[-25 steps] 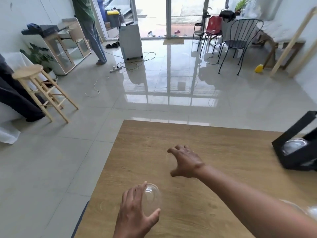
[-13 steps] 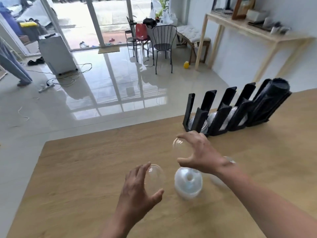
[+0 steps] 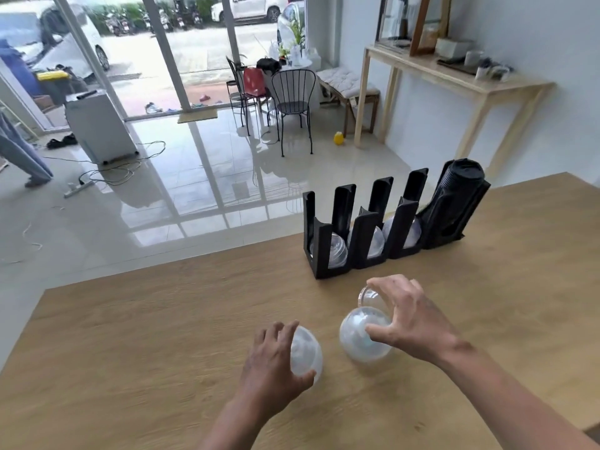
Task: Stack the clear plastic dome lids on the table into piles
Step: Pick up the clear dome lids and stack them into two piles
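On the wooden table (image 3: 130, 336), my left hand (image 3: 276, 362) grips a clear plastic dome lid (image 3: 306, 350) from its left side. My right hand (image 3: 412, 315) holds another clear dome lid (image 3: 368, 295) by its rim, just above and behind a pile of nested dome lids (image 3: 362, 336) that stands on the table. The thumb of that hand touches the pile's top. Both held lids are lifted off the wood.
A black slotted rack (image 3: 360, 228) stands at the table's far side with several dome lids in its slots and a black cup stack (image 3: 454, 203) at its right end. Beyond the table lie tiled floor, metal chairs (image 3: 292, 102) and a person's leg (image 3: 19, 157).
The view swung right, bringing the rack and the pile into sight. My right hand carried its lid closer to the pile. My left hand kept its lid and moved nearer to the pile.
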`<state>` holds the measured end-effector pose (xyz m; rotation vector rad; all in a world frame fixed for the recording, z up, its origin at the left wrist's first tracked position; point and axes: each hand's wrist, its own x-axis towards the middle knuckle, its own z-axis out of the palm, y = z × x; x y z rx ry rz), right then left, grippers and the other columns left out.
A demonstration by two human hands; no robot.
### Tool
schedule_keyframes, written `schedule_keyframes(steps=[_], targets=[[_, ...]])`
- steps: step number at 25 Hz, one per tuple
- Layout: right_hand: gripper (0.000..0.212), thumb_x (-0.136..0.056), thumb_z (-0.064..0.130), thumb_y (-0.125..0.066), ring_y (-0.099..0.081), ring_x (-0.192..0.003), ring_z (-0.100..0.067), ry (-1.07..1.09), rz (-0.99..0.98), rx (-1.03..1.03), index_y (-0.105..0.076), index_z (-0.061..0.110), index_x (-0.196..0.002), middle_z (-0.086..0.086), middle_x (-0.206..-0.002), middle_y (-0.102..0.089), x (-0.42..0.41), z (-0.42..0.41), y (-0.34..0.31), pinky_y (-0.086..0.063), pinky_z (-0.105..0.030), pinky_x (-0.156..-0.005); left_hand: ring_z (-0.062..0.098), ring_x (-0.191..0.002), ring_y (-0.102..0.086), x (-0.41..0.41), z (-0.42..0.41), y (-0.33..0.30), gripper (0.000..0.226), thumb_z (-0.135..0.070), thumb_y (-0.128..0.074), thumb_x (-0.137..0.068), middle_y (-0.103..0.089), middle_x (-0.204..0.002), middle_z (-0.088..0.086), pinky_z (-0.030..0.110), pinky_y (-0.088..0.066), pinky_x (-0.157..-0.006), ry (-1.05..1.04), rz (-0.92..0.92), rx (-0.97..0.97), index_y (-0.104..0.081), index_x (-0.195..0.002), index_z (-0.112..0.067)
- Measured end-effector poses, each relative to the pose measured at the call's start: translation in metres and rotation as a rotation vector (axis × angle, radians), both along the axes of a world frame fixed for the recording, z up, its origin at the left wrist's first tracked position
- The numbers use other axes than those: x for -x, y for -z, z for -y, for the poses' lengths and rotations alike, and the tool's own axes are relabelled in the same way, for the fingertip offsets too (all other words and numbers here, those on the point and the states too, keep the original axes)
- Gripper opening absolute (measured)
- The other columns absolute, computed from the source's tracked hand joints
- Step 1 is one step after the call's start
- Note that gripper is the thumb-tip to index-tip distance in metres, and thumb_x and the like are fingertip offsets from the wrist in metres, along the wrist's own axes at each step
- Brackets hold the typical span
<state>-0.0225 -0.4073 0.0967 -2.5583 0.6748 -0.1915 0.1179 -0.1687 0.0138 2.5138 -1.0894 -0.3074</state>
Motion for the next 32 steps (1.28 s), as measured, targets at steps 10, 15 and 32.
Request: schedule_keyframes(steps=[10,15,32], targets=[[0.083,-0.067,0.065,-0.06,-0.039,-0.12,-0.015,-0.085,-0.194,0.068,-0.038,0.041,-0.142,0.014,-0.137,-0.043,-0.015,-0.011,0.073,-0.045,-0.035,-0.098,0.016,-0.118,-0.036,0.005,0.015,0.004,0.099,-0.071,-0.048,-0.058,-0.042,-0.137,-0.011,0.032,-0.04,-0.094,-0.079,0.07,-0.105,-0.023,-0.148,-0.041],[0.095,-0.067,0.074,-0.065,-0.037,-0.128,-0.015,-0.136,-0.194,0.095,-0.03,0.041,-0.149,0.011,-0.146,-0.04,-0.018,-0.005,0.072,-0.042,-0.038,-0.104,0.016,-0.126,-0.033,0.004,0.008,0.004,0.115,-0.077,-0.058,-0.062,-0.031,-0.151,-0.009,0.034,-0.04,-0.104,-0.077,0.062,-0.074,-0.001,-0.154,-0.038],[0.044,-0.081,0.031,-0.078,-0.059,-0.117,-0.017,-0.301,0.141,-0.027,-0.067,0.018,-0.123,0.004,-0.124,-0.065,0.048,-0.084,0.132,-0.051,-0.037,-0.099,0.021,-0.141,-0.034,0.104,-0.119,0.061,0.07,-0.058,-0.052,-0.089,-0.038,-0.156,0.003,0.035,-0.03,-0.117,-0.344,0.035,-0.169,-0.043,-0.148,-0.022]])
